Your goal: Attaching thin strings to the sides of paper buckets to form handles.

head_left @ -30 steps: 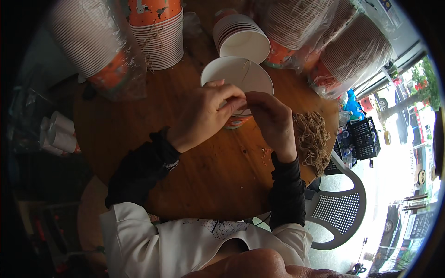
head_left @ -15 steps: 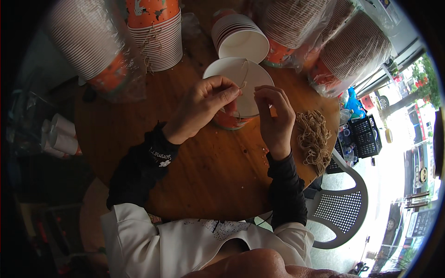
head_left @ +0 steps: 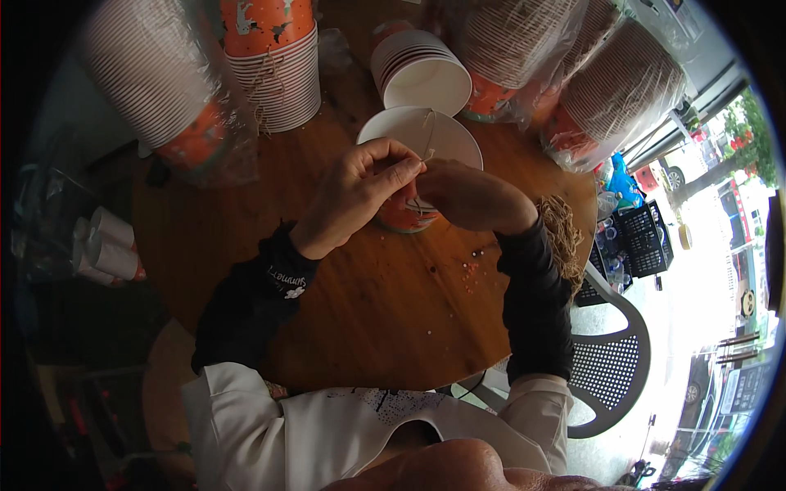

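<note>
Since 0.5 s ago my right hand (head_left: 475,196) has swung leftward and its wrist has bent, so its fingertips, then apart from my other hand, now meet it at the centre of the frame. My left hand (head_left: 348,196) has hardly shifted: its thumb and forefinger are pressed together, pinching a thin tan length of fibre string (head_left: 426,147). Whether my right fingers have closed on that string too I cannot tell, because the back of the hand hides their tips. I take the change to mean that the work on the string is a 2-handed job again, where 1 hand alone had it. The string runs up from my pinch across the mouth of a round paper bucket, white inside and patterned orange outside (head_left: 463,151), just above the frame's centre, and a bit of string shows at its near side. My right sleeve (head_left: 536,307) has come across part of the tangled tan heap of string (head_left: 563,233) at right of centre. The bucket has barely moved on the round brown wooden table (head_left: 368,319), as has the tilted stack of white-lipped paper buckets (head_left: 422,78) at upper centre.
</note>
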Motion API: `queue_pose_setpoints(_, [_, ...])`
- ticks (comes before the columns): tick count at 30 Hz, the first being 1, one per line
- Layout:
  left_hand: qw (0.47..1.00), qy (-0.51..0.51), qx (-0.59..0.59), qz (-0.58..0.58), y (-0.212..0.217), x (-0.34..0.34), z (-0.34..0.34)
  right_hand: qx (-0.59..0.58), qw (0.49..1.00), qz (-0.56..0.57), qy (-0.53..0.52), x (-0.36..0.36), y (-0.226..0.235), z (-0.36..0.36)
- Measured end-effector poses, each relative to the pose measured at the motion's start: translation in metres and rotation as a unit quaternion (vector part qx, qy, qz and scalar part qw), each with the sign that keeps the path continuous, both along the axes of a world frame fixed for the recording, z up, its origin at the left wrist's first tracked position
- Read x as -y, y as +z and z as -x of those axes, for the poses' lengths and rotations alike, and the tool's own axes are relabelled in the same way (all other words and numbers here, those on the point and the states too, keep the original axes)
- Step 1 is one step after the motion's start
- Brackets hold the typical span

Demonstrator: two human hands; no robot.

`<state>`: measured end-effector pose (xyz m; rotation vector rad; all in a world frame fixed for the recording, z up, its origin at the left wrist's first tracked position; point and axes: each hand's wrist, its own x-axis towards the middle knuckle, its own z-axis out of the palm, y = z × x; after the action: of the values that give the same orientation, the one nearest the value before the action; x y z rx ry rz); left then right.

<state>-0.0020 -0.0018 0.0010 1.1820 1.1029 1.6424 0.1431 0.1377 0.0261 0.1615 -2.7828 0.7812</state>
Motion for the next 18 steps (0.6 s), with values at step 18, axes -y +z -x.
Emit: queue_pose_setpoints(18, [0.938,0.11,-0.328,-0.008,-0.005,0.002,-0.001,-0.17,0.974,-0.051,-0.141,0.024,0.018,-0.034])
